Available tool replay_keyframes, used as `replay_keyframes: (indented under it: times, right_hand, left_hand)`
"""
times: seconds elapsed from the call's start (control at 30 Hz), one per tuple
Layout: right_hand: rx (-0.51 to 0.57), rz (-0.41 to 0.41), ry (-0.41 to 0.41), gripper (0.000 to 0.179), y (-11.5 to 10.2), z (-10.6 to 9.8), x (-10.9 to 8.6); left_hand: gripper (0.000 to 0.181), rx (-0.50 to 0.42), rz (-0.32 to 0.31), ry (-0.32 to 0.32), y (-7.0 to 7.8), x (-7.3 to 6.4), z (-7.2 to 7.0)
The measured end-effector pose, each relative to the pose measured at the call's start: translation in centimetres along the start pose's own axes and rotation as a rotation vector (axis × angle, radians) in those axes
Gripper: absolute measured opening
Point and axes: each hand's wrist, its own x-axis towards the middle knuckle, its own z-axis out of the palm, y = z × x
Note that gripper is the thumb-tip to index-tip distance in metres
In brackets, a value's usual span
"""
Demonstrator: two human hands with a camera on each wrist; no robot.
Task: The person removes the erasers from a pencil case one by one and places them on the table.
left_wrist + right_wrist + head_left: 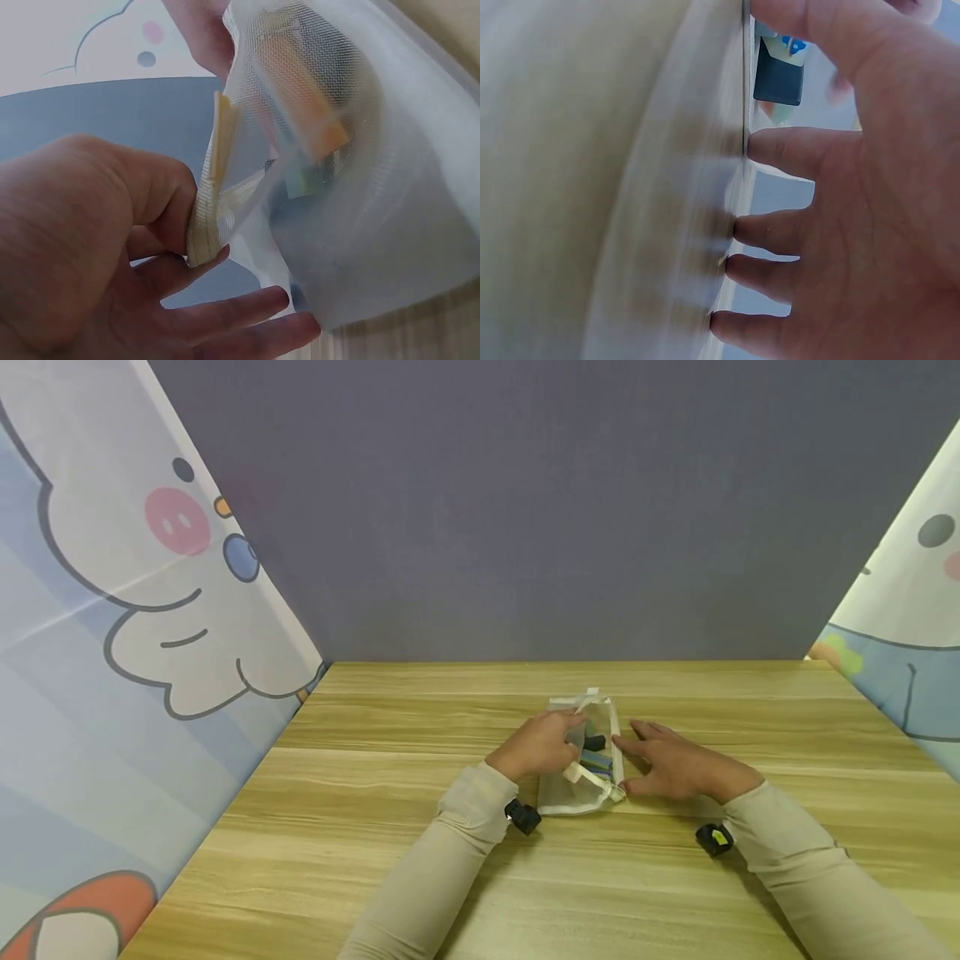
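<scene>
A white mesh pouch with pale trim lies on the table, its mouth spread toward the right. My left hand pinches the trim of the mouth between thumb and index finger, the other fingers stretched out, as the left wrist view shows. Inside are a dark block-like item and blue-green strips. Through the mesh in the left wrist view an orange item shows. At the pouch's right edge my right hand is spread, its straight fingertips right at the trim.
The wood-grain table runs back to a grey panel. Cartoon-printed cloth hangs at the left, and another printed cloth hangs at the right. Each wrist wears a small black camera.
</scene>
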Motion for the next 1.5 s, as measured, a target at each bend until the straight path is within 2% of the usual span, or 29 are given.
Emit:
replay_keyframes:
  times: [0.17, 0.37, 0.6, 0.73, 0.87, 0.97, 1.03, 1.13, 1.27, 1.5]
  right_hand:
    - [0.014, 0.002, 0.014, 0.08, -0.1, 0.0, -0.1]
    - [0.042, -0.07, 0.035, 0.068, 0.0, 0.2, -0.2]
    - [0.027, -0.056, 0.031, 0.077, 0.1, 0.4, -0.3]
    - [0.021, -0.038, 0.03, 0.08, 0.0, 0.4, -0.3]
    - [0.009, -0.024, 0.023, 0.081, -0.2, 0.4, -0.2]
    - [0.003, -0.018, 0.009, 0.083, -0.2, 0.2, -0.1]
    - [-0.001, -0.015, -0.002, 0.084, -0.2, 0.1, -0.1]
    - [0.001, -0.013, -0.009, 0.084, 0.0, -0.1, -0.2]
    - [0.015, -0.023, 0.0, 0.084, 0.2, -0.2, -0.3]
    - [0.013, -0.023, -0.001, 0.085, 0.2, -0.3, -0.2]
  left_hand:
    - [0.058, 0.008, -0.001, 0.002, -0.2, -0.2, -0.1]
    - [0.055, 0.0, -0.01, -0.001, -0.4, -0.3, 0.0]
    - [0.056, 0.002, 0.008, 0.01, 0.0, -0.2, 0.1]
    - [0.052, 0.005, -0.026, 0.025, 0.2, -0.2, 0.3]
    - [0.046, 0.021, -0.082, 0.085, 0.4, 0.0, 0.6]
    - [0.053, 0.039, -0.114, 0.106, 0.4, 0.1, 0.7]
    - [0.062, 0.046, -0.12, 0.086, 0.3, 0.1, 0.6]
    - [0.074, 0.041, -0.116, 0.023, 0.1, 0.1, 0.3]
    - [0.086, 0.038, -0.09, -0.036, -0.2, -0.1, -0.1]
    - [0.093, -0.045, -0.053, -0.105, -0.7, -0.3, -0.5]
